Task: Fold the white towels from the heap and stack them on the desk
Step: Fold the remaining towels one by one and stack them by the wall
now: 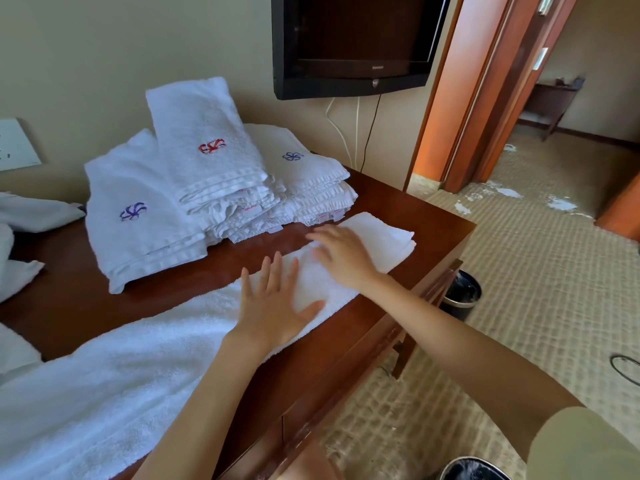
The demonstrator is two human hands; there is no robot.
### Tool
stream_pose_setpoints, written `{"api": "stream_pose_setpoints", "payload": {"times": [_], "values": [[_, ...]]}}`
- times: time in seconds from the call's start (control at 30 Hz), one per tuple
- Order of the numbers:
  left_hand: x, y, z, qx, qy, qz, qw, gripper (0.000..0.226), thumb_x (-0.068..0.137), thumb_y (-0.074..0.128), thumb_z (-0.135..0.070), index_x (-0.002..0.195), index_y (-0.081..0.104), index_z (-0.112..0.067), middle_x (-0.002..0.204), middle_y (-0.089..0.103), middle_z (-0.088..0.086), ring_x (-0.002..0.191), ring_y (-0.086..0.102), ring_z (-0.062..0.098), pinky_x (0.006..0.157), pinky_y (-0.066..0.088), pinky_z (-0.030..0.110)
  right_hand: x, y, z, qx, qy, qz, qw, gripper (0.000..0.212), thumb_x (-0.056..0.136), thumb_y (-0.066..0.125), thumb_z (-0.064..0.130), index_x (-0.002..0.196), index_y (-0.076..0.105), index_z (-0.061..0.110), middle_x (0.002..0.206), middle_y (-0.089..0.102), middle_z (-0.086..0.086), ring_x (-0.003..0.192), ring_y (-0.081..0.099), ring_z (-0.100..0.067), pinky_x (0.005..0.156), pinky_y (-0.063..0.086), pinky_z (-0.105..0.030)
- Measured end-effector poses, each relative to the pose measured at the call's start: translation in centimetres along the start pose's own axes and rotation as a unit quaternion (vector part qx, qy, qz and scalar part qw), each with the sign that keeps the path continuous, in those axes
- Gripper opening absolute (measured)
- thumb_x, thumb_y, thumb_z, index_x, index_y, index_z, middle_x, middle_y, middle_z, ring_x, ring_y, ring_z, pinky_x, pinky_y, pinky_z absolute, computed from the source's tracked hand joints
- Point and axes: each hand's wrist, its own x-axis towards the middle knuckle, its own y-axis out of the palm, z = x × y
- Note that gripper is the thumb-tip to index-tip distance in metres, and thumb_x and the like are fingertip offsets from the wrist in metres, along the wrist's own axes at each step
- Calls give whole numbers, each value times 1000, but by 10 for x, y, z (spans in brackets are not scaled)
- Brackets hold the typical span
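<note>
A long white towel (114, 368) lies folded lengthwise along the front of the wooden desk (69, 299), reaching from the lower left to the right corner. My left hand (273, 306) rests flat on it with the fingers spread. My right hand (341, 256) lies palm down on the same towel a little farther right, slightly blurred. Behind them stand stacks of folded white towels: one with a purple emblem (138, 216), one with a red emblem (207, 147) on top, one with a blue emblem (304, 171).
Loose white towels (20, 237) lie at the desk's left edge. A black television (353, 43) hangs on the wall above, cables below it. A dark waste bin (462, 294) stands on the patterned carpet right of the desk. An open doorway (502, 91) is beyond.
</note>
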Motion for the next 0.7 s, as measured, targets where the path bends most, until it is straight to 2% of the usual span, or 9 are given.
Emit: {"api": "stream_pose_setpoints", "payload": {"times": [0.1, 0.23, 0.3, 0.37, 0.4, 0.47, 0.5, 0.6, 0.7], "values": [[-1, 4, -7, 19, -38, -27, 999, 106, 54, -23, -77, 147, -26, -27, 156, -29, 7, 144, -26, 26, 107, -18, 63, 0, 14, 18, -8, 1, 108, 994, 43, 105, 30, 32, 146, 41, 20, 156, 32, -2, 145, 23, -18, 116, 12, -34], [-6, 11, -12, 61, -44, -82, 994, 98, 65, -20, -74, 150, -18, -26, 158, -24, 10, 146, -21, 28, 100, -28, 62, -4, 3, -17, -17, 83, 113, 990, 53, 104, 25, 45, 151, 29, 22, 160, 21, -1, 148, 13, -16, 119, 8, -37], [-6, 12, -12, 61, -17, -109, 992, 89, 77, -7, -73, 153, 0, -26, 161, -6, 12, 148, -5, 31, 103, -25, 60, -9, -6, -46, -55, 150, 103, 982, 54, 104, 23, 46, 152, 26, 21, 161, 17, -2, 149, 10, -17, 120, 7, -40], [-6, 13, -14, 51, 53, -123, 990, 75, 91, 7, -63, 150, 28, -23, 159, 19, 12, 146, 20, 33, 110, -10, 60, -15, -17, -74, -73, 244, 80, 964, 59, 102, 23, 50, 152, 25, 19, 160, 19, -4, 148, 14, -21, 118, 11, -40], [-5, 14, -15, 56, 92, -122, 987, 73, 94, 1, -59, 149, 32, -23, 159, 21, 10, 145, 22, 31, 111, -6, 60, -18, -23, -84, -70, 299, 62, 950, 64, 100, 25, 56, 152, 25, 17, 159, 22, -6, 147, 18, -23, 117, 14, -41], [-4, 16, -16, 50, 135, -113, 983, 90, 81, -31, -59, 154, 12, -27, 162, 0, 3, 149, 2, 24, 114, -15, 54, -22, -34, -97, -67, 377, 25, 924, 78, 92, 37, 66, 150, 28, 14, 154, 31, -10, 141, 27, -29, 112, 25, -44], [-5, 16, -16, 44, 130, -99, 986, 96, 72, -39, -60, 154, 1, -29, 161, -10, -1, 148, -9, 20, 114, -20, 50, -22, -39, -100, -58, 392, 11, 918, 83, 88, 46, 67, 148, 31, 12, 149, 37, -12, 137, 33, -31, 107, 32, -44], [-2, 13, -14, 14, 121, -78, 989, 85, 74, -26, -59, 152, -7, -32, 156, -22, -7, 146, -19, 17, 114, -20, 46, -18, -52, -104, 29, 427, 38, 903, 86, 79, 63, 64, 142, 39, 11, 135, 52, -9, 122, 52, -30, 87, 47, -37], [-4, 10, -10, 6, 126, -65, 990, 82, 75, -20, -61, 152, -8, -35, 155, -21, -8, 146, -19, 14, 116, -18, 46, -16, -58, -110, 106, 441, 54, 889, 77, 81, 69, 54, 139, 45, 9, 131, 56, -10, 116, 57, -30, 78, 46, -34]]}}
